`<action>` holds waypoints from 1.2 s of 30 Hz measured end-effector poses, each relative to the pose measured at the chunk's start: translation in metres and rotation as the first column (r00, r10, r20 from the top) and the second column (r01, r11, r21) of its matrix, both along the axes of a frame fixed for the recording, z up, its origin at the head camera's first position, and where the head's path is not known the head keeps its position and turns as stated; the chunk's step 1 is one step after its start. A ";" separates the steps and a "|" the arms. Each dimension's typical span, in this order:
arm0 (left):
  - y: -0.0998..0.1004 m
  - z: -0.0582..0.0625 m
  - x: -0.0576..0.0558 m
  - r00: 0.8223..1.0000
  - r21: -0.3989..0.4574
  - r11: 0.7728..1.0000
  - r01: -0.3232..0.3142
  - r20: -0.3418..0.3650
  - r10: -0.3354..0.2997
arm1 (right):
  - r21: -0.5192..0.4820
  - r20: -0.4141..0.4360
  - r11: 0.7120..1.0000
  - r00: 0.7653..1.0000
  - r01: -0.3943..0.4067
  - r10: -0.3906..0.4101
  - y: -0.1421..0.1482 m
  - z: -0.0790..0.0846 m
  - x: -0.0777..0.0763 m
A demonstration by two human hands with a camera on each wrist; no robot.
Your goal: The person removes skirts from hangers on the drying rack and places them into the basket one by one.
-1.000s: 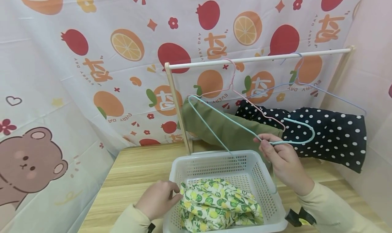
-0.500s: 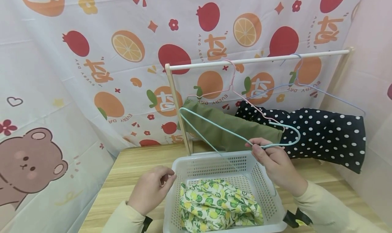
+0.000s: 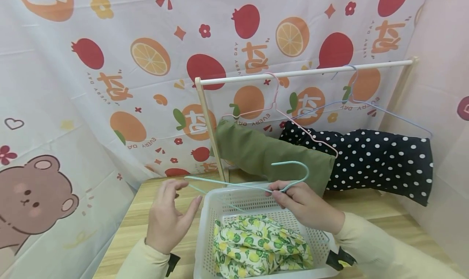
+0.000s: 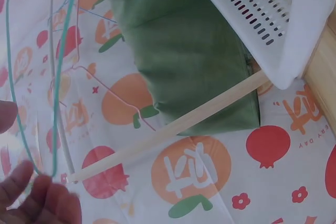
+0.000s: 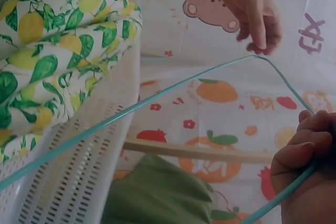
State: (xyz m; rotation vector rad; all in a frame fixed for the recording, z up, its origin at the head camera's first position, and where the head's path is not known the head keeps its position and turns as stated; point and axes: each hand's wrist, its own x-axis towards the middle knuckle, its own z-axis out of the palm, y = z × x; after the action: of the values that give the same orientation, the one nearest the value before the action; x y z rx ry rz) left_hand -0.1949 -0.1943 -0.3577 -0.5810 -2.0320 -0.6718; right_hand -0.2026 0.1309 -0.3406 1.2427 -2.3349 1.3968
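My right hand (image 3: pixel 309 207) pinched 1 teal hanger (image 5: pixel 126 112) by its neck, over the basket's (image 3: pixel 200 246) far edge. Left hand (image 3: pixel 166 218): fingers loosely spread, just beside its end. Judged best: neck firm, end guided gently.

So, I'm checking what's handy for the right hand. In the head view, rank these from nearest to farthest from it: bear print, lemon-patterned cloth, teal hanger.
From the right hand:
1. Teal hanger: gripped in it.
2. Lemon-patterned cloth: below it, in the basket.
3. Bear print: far left, beyond the left hand.
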 end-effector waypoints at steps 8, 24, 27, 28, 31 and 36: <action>0.000 0.000 -0.004 1.000 -0.047 0.999 0.012 -0.008 -0.012 | 0.061 0.013 0.996 0.998 -0.061 0.061 -0.018 -0.014 0.000; 0.006 -0.022 -0.001 0.969 -0.361 0.928 0.095 0.246 -0.003 | 0.161 0.127 0.980 0.987 -0.116 0.096 -0.035 -0.024 -0.003; 0.005 -0.024 -0.002 0.970 -0.366 0.925 0.105 0.242 -0.014 | 0.179 0.144 0.978 0.987 -0.104 0.079 -0.034 -0.024 -0.003; 0.004 -0.024 -0.002 0.971 -0.366 0.925 0.107 0.240 -0.017 | 0.184 0.151 0.977 0.985 -0.106 0.078 -0.033 -0.024 -0.003; 0.004 -0.025 -0.002 0.972 -0.360 0.927 0.108 0.232 -0.023 | 0.196 0.174 0.975 0.982 -0.103 0.069 -0.033 -0.023 -0.002; 0.003 -0.027 -0.003 0.975 -0.346 0.932 0.107 0.220 -0.030 | 0.189 0.215 0.976 0.974 -0.109 0.067 -0.032 -0.022 -0.002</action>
State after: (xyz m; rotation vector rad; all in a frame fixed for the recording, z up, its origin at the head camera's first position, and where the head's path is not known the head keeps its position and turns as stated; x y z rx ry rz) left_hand -0.1976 -0.1917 -0.3845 -0.8237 -2.3661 -0.4174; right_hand -0.2045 0.0990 -0.3630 1.3258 -2.6482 1.4101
